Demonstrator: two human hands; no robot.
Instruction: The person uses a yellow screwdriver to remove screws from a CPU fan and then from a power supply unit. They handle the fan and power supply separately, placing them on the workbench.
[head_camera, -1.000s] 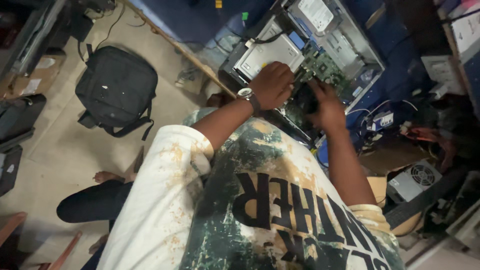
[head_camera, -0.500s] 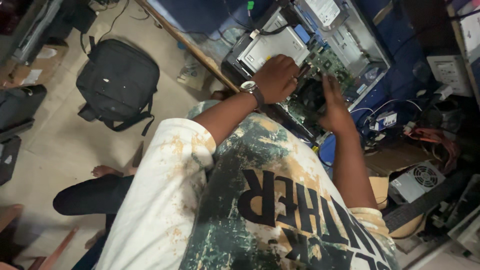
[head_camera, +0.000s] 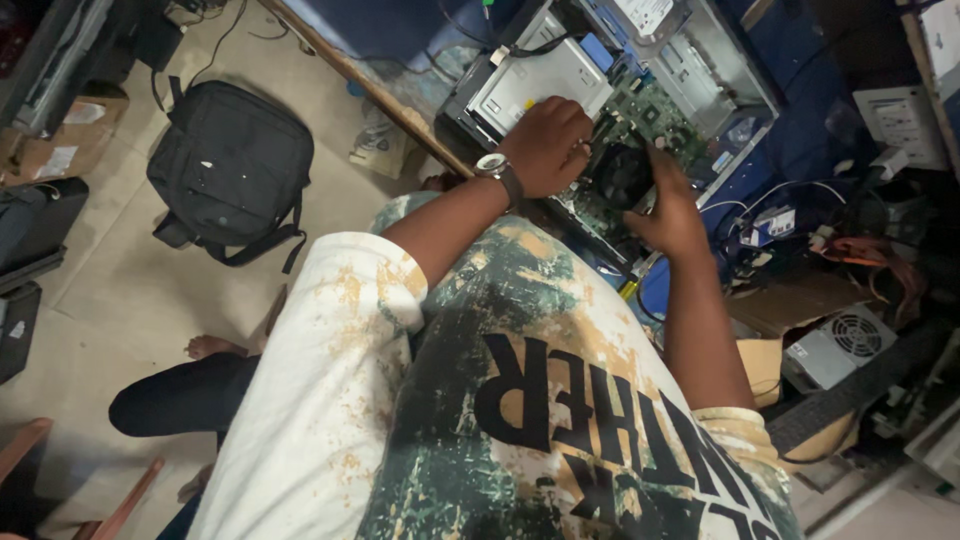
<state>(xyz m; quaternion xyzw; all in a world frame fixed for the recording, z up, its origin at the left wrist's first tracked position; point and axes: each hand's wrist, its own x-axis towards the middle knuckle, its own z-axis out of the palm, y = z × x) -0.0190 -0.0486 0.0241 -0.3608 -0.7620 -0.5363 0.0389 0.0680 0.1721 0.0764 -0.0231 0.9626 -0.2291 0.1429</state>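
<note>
Left hand (head_camera: 548, 145) shifted lower, both hands gripping black fan (head_camera: 622, 175), open computer case (head_camera: 700, 60), backpack (head_camera: 232, 170) behind

- The open computer case (head_camera: 700, 70) is taken as the landmark, laid on its side on the bench.
- A fan (head_camera: 622, 175) is seated inside it, on the circuit board (head_camera: 650, 110).
- The left hand (head_camera: 548, 145) and right hand (head_camera: 672, 205) are placed either side of the fan.
- A backpack (head_camera: 230, 170) is parked on the floor, well left of the case.
- A power supply box (head_camera: 840, 345) is found below-right of it.
</note>
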